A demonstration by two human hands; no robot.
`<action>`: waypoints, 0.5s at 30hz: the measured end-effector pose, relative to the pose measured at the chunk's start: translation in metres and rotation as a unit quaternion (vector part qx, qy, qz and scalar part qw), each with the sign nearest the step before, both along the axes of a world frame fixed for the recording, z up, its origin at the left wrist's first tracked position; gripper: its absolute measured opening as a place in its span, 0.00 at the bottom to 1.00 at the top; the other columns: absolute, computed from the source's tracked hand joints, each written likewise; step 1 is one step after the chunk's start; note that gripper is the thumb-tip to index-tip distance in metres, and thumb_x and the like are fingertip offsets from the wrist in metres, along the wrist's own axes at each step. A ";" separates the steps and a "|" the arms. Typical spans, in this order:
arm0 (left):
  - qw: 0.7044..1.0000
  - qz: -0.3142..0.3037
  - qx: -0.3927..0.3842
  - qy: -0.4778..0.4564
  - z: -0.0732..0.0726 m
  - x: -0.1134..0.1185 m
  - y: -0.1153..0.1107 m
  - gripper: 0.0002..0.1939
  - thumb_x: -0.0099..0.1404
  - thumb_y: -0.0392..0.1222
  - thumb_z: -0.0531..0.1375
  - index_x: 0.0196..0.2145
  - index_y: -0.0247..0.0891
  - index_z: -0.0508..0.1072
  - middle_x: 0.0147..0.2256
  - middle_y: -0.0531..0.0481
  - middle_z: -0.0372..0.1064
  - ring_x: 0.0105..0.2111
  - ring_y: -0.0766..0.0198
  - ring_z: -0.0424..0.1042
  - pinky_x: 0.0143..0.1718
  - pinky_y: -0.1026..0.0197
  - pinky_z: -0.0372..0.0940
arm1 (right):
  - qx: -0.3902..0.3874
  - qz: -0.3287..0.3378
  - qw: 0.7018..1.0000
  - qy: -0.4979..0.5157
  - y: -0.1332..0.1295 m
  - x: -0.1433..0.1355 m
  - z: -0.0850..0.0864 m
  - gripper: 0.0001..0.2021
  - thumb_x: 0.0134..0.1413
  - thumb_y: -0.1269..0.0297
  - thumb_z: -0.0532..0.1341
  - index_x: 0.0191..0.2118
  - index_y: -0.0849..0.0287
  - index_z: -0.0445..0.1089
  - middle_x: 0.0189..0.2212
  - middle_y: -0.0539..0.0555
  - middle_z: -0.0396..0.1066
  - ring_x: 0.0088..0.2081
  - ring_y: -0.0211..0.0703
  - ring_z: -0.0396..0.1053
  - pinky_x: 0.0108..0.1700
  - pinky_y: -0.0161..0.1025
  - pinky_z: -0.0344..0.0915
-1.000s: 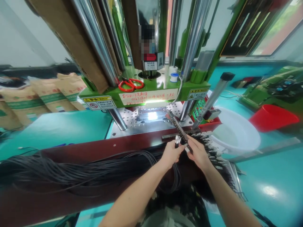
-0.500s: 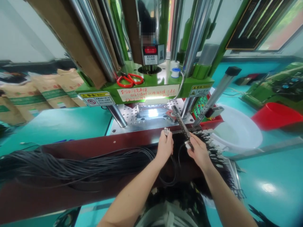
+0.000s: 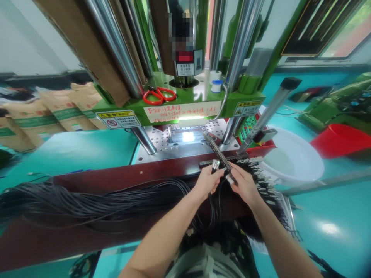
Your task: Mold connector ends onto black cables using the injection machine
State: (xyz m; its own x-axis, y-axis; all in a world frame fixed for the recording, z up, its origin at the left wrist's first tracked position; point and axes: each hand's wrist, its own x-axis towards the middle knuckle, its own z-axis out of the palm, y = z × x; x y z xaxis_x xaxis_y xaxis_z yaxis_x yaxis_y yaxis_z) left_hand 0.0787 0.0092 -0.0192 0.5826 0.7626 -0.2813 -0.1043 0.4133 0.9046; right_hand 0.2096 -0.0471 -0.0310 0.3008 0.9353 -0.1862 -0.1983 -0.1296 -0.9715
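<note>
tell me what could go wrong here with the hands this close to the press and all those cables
1. Both hands sit just in front of the green press. The left hand pinches a metal cable end and the right hand grips the slotted metal bar, so fingers could stray toward the lit mould area.
2. The black cable bundle lies loose across the bench and loops under the wrists, so it might snag or tangle.

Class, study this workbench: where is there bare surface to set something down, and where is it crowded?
Free: the teal tabletop between the paper sacks and the machine's green base. Crowded: black cables cover the maroon board; connector ends pack the space between the right hand and white basin.
</note>
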 end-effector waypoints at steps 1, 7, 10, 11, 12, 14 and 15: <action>1.000 0.002 -0.001 0.000 0.000 -0.001 -0.001 0.15 0.53 0.51 0.59 0.26 0.38 0.59 0.11 0.63 0.50 0.08 0.76 0.46 0.06 0.72 0.43 | -0.001 0.004 1.000 -0.019 -0.001 -0.001 0.001 0.23 0.51 0.54 0.59 0.52 0.57 0.65 0.16 0.44 0.55 0.14 0.26 0.46 0.14 0.26 0.42; 0.999 0.032 0.031 0.011 -0.002 -0.002 -0.004 0.14 0.55 0.50 0.57 0.26 0.38 0.58 0.12 0.63 0.50 0.08 0.76 0.47 0.08 0.71 0.44 | -0.011 0.035 0.994 -0.100 -0.003 -0.004 0.006 0.23 0.50 0.52 0.59 0.51 0.55 0.66 0.20 0.47 0.61 0.17 0.28 0.52 0.15 0.27 0.47; 0.988 0.094 0.115 0.040 -0.003 -0.004 0.001 0.15 0.58 0.51 0.54 0.25 0.36 0.61 0.15 0.59 0.56 0.11 0.74 0.54 0.11 0.71 0.50 | -0.017 -0.008 0.999 -0.034 0.000 -0.002 0.002 0.23 0.48 0.52 0.61 0.50 0.56 0.67 0.17 0.45 0.58 0.16 0.28 0.50 0.14 0.27 0.44; 0.981 0.126 0.139 0.050 -0.004 -0.004 0.003 0.15 0.59 0.51 0.52 0.26 0.36 0.62 0.15 0.58 0.56 0.12 0.74 0.55 0.13 0.70 0.51 | -0.018 -0.024 1.000 -0.010 0.001 -0.001 0.001 0.23 0.47 0.53 0.61 0.50 0.56 0.67 0.17 0.45 0.58 0.15 0.28 0.50 0.14 0.27 0.44; 0.974 0.157 0.155 0.056 -0.004 -0.005 0.005 0.15 0.61 0.51 0.51 0.27 0.36 0.63 0.15 0.59 0.56 0.13 0.74 0.55 0.14 0.70 0.51 | -0.018 -0.035 0.999 0.011 0.001 0.000 -0.001 0.23 0.47 0.53 0.62 0.50 0.55 0.67 0.17 0.45 0.59 0.15 0.28 0.51 0.14 0.27 0.44; 0.965 0.194 0.166 0.057 -0.007 -0.007 0.008 0.14 0.63 0.51 0.48 0.30 0.37 0.61 0.14 0.61 0.53 0.13 0.74 0.53 0.15 0.70 0.50 | -0.016 -0.039 0.998 0.036 0.003 0.002 -0.003 0.23 0.47 0.53 0.62 0.50 0.55 0.66 0.18 0.46 0.60 0.14 0.27 0.50 0.14 0.27 0.42; 0.965 0.194 0.168 0.058 -0.008 -0.008 0.008 0.13 0.63 0.51 0.47 0.30 0.38 0.59 0.14 0.62 0.52 0.13 0.73 0.52 0.16 0.70 0.50 | -0.014 -0.031 0.999 0.041 0.003 0.003 -0.003 0.23 0.47 0.53 0.62 0.50 0.55 0.66 0.18 0.46 0.60 0.13 0.26 0.49 0.13 0.27 0.41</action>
